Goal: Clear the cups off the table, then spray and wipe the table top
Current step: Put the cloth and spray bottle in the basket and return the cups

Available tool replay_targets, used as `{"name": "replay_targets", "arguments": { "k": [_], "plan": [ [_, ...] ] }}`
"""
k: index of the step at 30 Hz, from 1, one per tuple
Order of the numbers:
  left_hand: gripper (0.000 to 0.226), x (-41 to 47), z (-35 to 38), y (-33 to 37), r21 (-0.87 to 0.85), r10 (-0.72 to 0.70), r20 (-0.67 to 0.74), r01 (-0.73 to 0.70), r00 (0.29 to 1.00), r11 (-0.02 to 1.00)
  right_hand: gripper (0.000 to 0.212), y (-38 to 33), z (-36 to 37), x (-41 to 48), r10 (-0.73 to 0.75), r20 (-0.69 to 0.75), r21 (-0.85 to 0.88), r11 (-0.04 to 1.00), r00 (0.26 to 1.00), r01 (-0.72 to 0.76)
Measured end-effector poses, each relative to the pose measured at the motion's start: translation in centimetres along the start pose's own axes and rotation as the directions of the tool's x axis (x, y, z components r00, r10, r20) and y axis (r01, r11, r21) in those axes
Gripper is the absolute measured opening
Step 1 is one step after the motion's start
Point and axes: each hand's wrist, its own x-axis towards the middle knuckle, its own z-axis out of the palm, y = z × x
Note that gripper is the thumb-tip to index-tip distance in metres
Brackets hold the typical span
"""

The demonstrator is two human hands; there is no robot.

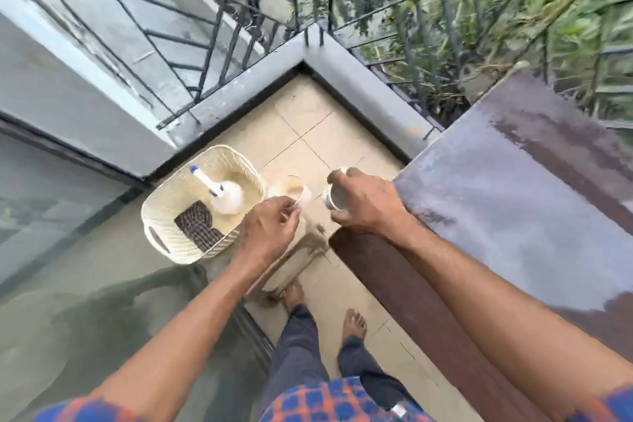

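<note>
Right of the basket (161, 216), found the table (513, 209), largest thing in view, its near corner toward the basket and its top glossy. Curled the right hand (368, 204) from above round a white cup (334, 199), just off that corner, on the side far from the basket. Pinched a glass (291, 192) at its near edge with the left hand (270, 233), just beside the basket's right wall. Could not tell the glass's tilt through the blur. Held both over the floor (308, 134), between basket and table, neither touching the top.

Judged the left hand the nearer to the basket, with only a short move leftward over the rim if the glass belonged there. Judged the right hand to need the longer reach, past the left.

Noted inside the basket a white spray bottle (226, 197), neck toward the far-left wall, and a dark cloth (198, 228) against the near wall. Reckoned the sprayer's neck the handiest grip for the left hand once freed.
</note>
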Motion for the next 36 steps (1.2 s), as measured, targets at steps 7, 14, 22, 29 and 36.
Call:
{"name": "replay_targets", "arguments": {
  "k": [7,14,22,29,36],
  "plan": [
    [0.011,3.3,4.7,13.2,0.020,0.305,0.039,-0.306,0.951,0.952,0.062,11.4,-2.9,-13.0,0.429,-0.265,0.367,0.873,0.863,-0.321],
    [0.017,3.1,12.3,25.2,0.024,0.484,0.182,-0.496,0.856,0.868,0.069,22.0,-3.2,-22.8,0.697,-0.321,0.571,0.683,0.642,-0.456],
    [0.018,6.0,18.0,33.7,0.102,0.578,0.293,-0.626,0.762,0.773,0.076,30.8,-3.5,-25.1,0.844,-0.258,0.706,0.497,0.471,-0.504],
    [0.018,11.8,21.7,38.3,0.113,0.574,0.358,-0.645,0.736,0.756,0.087,36.3,-5.7,-20.5,0.863,-0.253,0.726,0.468,0.437,-0.505],
    [0.017,16.2,23.8,38.7,0.122,0.579,0.399,-0.667,0.711,0.735,0.085,39.1,-7.3,-16.0,0.856,-0.274,0.710,0.488,0.439,-0.508]
  ]
}}
